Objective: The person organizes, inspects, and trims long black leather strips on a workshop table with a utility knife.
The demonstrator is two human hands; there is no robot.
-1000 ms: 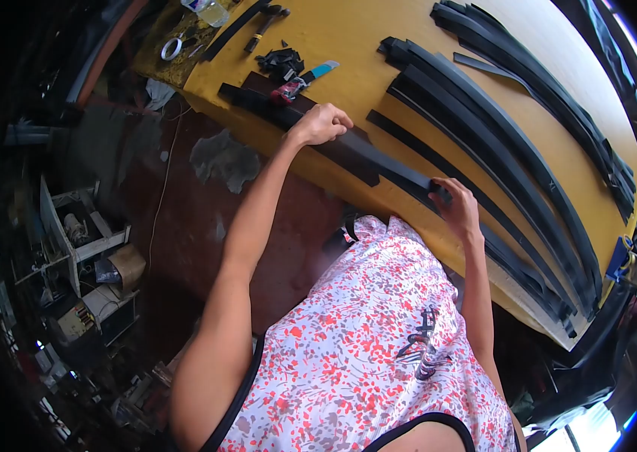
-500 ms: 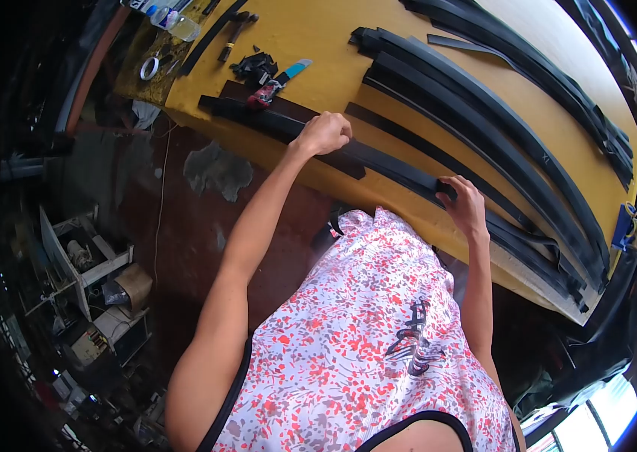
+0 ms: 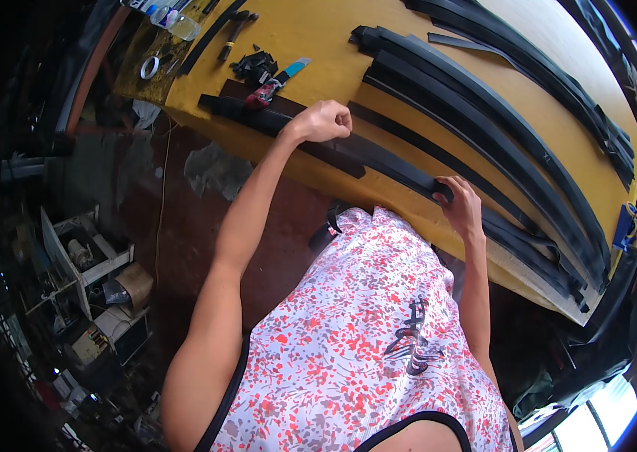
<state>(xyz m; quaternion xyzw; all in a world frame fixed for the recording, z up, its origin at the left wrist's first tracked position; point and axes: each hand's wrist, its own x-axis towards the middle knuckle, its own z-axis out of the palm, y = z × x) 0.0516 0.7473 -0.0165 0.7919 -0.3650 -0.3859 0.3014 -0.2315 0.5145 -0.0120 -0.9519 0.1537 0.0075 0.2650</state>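
A long black strip lies along the near edge of the yellow table, above a flat dark brown piece. My left hand is curled over the strip's middle with the fingertips drawn together; what is inside them is hidden. Further right, my right hand grips the same strip between thumb and bent fingers. To the left of my left hand, a utility knife with a teal part rests against a red-and-black bundle on the tabletop.
Several curved black strips cover the table's right and far parts. Black scraps, a hammer, a roll of tape and a water bottle are at the left. A wooden rack stands on the floor.
My left hand has shifted up slightly, toward the far side of the strip, its fingers still curled. My right hand stays nearly in place on the strip.
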